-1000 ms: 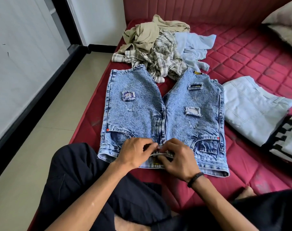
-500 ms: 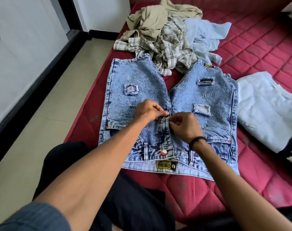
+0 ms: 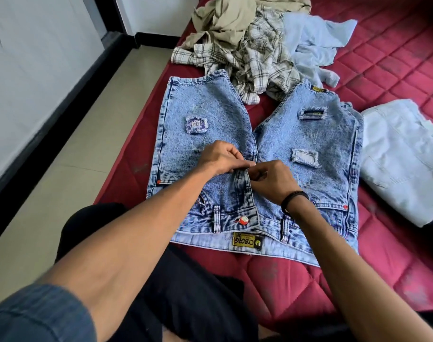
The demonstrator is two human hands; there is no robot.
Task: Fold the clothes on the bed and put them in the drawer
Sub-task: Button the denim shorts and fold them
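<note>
Acid-washed blue denim shorts (image 3: 205, 114) with patches lie flat on the red quilted bed (image 3: 388, 60), waistband toward me, button fastened. My left hand (image 3: 223, 157) pinches the fly flap near its lower end at the crotch. My right hand (image 3: 272, 181), a black band on its wrist, pinches the same fly from the right, fingertips meeting the left hand's. Beyond the shorts lies an unfolded heap: a beige garment (image 3: 230, 16), a plaid shirt (image 3: 257, 58) and a light blue garment (image 3: 314, 40).
A folded pale denim piece (image 3: 403, 159) lies to the right of the shorts. The bed's left edge drops to a beige tiled floor (image 3: 74, 154) beside a white wall with a black skirting. My black-clad knee (image 3: 92, 230) rests at the bed's near edge.
Both hands moved from the waistband button up along the fly to the crotch. The button now shows fastened. My view has leaned in closer over the shorts.
</note>
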